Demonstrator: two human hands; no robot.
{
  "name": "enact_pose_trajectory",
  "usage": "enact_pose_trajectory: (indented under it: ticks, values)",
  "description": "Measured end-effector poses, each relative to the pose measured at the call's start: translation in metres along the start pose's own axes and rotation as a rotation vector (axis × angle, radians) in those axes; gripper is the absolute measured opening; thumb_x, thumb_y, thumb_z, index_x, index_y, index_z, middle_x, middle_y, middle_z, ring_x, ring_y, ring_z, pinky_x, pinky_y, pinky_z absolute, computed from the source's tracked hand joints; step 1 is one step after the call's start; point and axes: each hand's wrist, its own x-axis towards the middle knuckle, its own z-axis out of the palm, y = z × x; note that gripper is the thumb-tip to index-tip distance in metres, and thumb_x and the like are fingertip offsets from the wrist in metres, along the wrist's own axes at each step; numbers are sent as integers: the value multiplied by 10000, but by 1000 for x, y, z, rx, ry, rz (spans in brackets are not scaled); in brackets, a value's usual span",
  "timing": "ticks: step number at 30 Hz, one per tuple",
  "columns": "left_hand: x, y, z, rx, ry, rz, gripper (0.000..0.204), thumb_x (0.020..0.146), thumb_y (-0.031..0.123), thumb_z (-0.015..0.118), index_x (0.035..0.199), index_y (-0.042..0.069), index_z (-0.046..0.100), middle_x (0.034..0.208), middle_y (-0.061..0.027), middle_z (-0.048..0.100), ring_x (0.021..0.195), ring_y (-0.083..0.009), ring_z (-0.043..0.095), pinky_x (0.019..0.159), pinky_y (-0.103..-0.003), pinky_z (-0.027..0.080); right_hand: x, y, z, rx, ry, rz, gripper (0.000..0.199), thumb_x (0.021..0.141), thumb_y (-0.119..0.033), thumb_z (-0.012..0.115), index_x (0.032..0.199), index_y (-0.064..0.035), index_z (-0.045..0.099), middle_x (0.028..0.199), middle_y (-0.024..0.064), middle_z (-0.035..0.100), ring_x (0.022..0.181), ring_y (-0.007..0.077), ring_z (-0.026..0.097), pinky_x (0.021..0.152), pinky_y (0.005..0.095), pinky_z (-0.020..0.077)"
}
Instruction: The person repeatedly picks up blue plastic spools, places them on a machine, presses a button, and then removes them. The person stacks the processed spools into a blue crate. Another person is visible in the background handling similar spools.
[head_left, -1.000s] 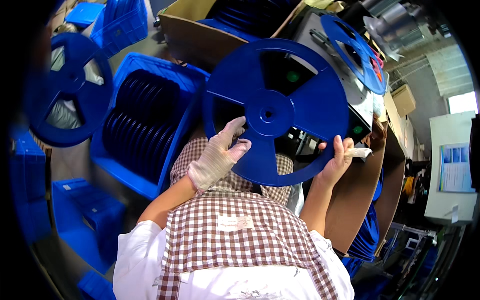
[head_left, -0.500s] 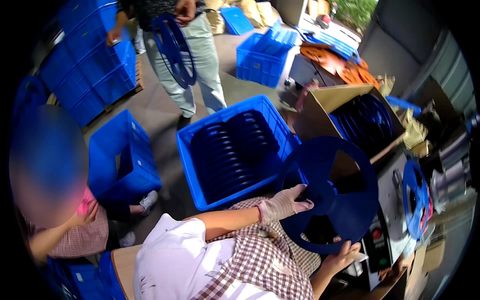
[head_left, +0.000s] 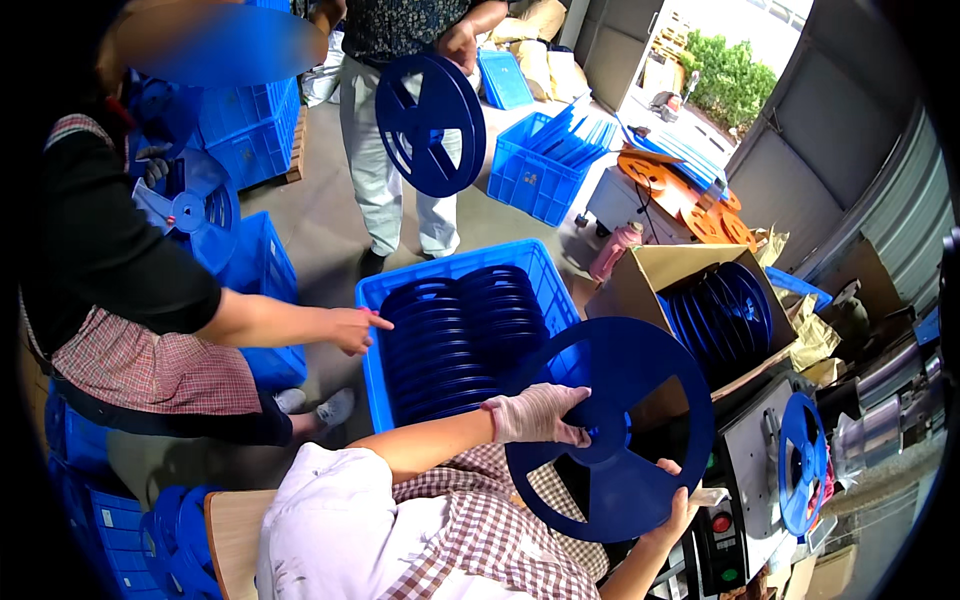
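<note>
I hold a large dark-blue plastic reel (head_left: pixel 606 440) tilted in front of my checked apron. My left hand (head_left: pixel 540 414), in a thin pale glove, is at the reel's hub, with thumb and fingers closed about it. Bare for the most part, my right hand (head_left: pixel 682 508) pinches the lower right rim; something pale wraps or sticks out at a finger. Just beyond the reel stands a blue crate (head_left: pixel 372 292) with two rows of dark-blue reels (head_left: pixel 450 340) on edge. To its right, a cardboard box (head_left: pixel 632 290) holds more blue reels.
At left a co-worker's hand (head_left: pixel 352 328) points over the crate's edge. Another person stands beyond, holding a blue reel (head_left: pixel 430 125). Right of me are a machine with a red button (head_left: pixel 721 522) and a blue reel (head_left: pixel 802 464). Orange reels (head_left: pixel 700 215) lie farther back.
The reel in my hands has shifted slightly left and down in view. The left co-worker has risen and stretched an arm to the crate. The standing person's reel now faces me more.
</note>
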Motion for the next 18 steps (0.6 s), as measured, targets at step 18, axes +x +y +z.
enact_pose_trajectory:
  ticks: [18]
  values:
    - [-68,2,76,-616,-336,-448,541,982,442,480,1336,36,441,1140,-143,597,1017,-236,610,924,-370,488,-53,-12,-7,-453,-10,-316,478,823,-342,690,1043,48,525,692,113,588,635,224,554,683,402,476]
